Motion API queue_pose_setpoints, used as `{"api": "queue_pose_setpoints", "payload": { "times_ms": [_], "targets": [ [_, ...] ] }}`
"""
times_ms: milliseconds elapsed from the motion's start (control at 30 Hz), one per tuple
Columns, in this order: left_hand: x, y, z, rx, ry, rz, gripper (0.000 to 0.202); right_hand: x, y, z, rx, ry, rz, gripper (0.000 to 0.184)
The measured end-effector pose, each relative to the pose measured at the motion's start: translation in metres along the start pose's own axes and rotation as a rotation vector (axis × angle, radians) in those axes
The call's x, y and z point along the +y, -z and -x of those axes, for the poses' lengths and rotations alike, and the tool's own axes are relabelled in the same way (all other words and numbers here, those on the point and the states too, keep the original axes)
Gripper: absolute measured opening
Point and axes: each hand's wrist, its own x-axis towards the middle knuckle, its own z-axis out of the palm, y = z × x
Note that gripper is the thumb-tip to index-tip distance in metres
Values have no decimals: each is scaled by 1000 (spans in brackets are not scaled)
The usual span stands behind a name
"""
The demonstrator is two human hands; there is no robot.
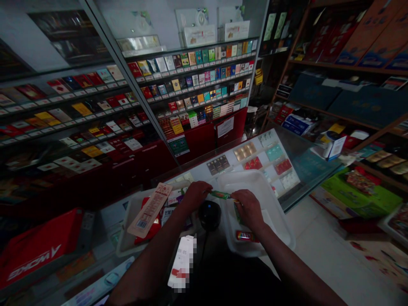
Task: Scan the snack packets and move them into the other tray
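Note:
A slim green packet point(219, 194) is stretched between my two hands, above the left rim of a white plastic tub point(280, 219). The fingers of my left hand point(196, 194) pinch its left end. My right hand point(248, 207) closes on the other end, where some yellow shows at the fingertips. Inside the tub, under my right hand, lie a red candy packet with coloured lettering point(245, 236) and another green item point(238, 214), partly covered. Beside my left forearm, a second tub point(123, 238) holds several packets, among them a long pink one point(151, 210).
A round black device point(209, 215) stands between the tubs. A lit phone point(181, 261) lies near my body. The glass counter point(306, 170) holds packs in rows. A red box point(41, 250) sits at left, and shelves of cigarette packs point(197, 57) line the wall.

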Motion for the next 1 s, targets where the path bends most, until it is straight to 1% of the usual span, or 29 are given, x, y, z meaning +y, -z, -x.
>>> {"api": "queue_pose_setpoints", "payload": {
  "times_ms": [67,133,200,300,333,400,467,600,667,733,800,900,1000],
  "targets": [
    [-5,-4,2,-24,-11,-26,25,1,-2,1,-31,19,16,27],
    [-11,-8,4,10,17,31,25,2,-3,1,-33,-16,1,24],
    [-16,-10,5,58,99,193,24,1,-3,1,-9,-103,-47,22],
    [-19,-10,5,77,226,435,26,0,-4,0,-14,-280,-144,24],
    [-20,-10,5,73,248,463,27,0,-5,0,-30,-341,-165,25],
    [-20,-9,5,76,264,447,26,1,-7,1,-64,-439,-189,28],
    [-20,-10,5,73,273,418,26,2,-9,2,-78,-492,-193,30],
    [-23,-15,7,60,250,372,23,3,-12,5,-85,-470,-173,29],
    [-24,-15,9,79,219,323,19,3,-13,5,-91,-460,-166,29],
    [-23,-15,10,100,218,313,19,3,-14,6,-96,-464,-165,29],
    [-21,-14,10,91,257,354,21,4,-15,7,-92,-471,-158,30],
    [-19,-14,9,42,328,403,24,6,-17,8,-96,-481,-136,32],
    [-19,-14,7,23,361,393,23,7,-18,7,-120,-502,-133,35]
  ]
}}
